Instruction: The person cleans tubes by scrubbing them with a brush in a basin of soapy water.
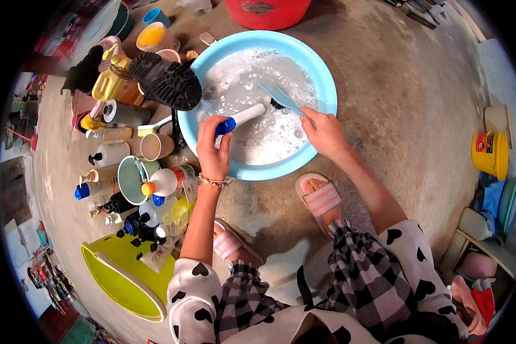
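Over a light blue plastic basin (330, 86) of sudsy water (236, 81), my left hand (213, 148) grips the blue end of a slim white cylindrical container (249, 114). Its white end points toward the far right. My right hand (324, 131) has the handle of a blue plastic scrub brush (284, 95). The brush's dark bristles (276, 103) face down beside the container's white end; whether they touch it I cannot tell. Foam covers much of the water and hides the basin's bottom.
Left of the basin stand a black boot (165, 81) with its sole showing, a green bucket (131, 180), a pump bottle (114, 154) and several other bottles. A yellow-green tub (120, 279) lies nearer me. Beyond the basin is a red tub (268, 15); a yellow bucket (496, 155) is far right.
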### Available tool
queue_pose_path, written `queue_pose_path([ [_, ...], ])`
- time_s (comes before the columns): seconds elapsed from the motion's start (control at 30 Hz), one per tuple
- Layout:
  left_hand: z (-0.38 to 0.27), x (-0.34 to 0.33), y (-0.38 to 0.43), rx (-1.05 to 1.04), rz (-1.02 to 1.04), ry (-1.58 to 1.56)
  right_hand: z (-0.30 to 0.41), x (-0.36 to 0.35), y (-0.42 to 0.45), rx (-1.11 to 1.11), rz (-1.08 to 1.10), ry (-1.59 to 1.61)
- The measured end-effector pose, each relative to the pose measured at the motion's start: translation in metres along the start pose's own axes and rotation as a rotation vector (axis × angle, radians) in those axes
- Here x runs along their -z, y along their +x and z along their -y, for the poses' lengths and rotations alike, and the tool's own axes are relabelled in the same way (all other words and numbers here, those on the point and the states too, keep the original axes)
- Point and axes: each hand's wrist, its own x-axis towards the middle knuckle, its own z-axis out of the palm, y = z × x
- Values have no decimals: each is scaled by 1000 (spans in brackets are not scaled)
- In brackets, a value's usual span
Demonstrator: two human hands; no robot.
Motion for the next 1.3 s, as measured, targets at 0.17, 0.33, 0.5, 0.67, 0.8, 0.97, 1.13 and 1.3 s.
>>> queue_pose_path([
  [0.17, 10, -14, 9, 319, -129, -292, 6, -15, -12, 54, 75, 339],
  [0.33, 31, -28, 9, 442, -75, -163, 9, -29, -22, 79, 111, 418],
  [0.5, 30, -28, 6, 365, -53, 25, -2, -14, -11, 105, -49, -91],
  [0.67, 16, -35, 11, 149, -39, 140, -7, 2, -13, 109, 1, 245],
  [0.8, 21, -21, 6, 226, -27, 250, 39, 15, -38, 232, 71, 261],
  [0.97, 4, -24, 12, 323, -117, 4, 15, 26, -23, 106, 9, 94],
  [1.13, 13, -17, 8, 311, -135, -95, -5, 13, -15, 82, -107, 40],
  [1.3, 7, -21, 10, 247, -100, 42, -10, 8, -11, 120, -69, 30],
])
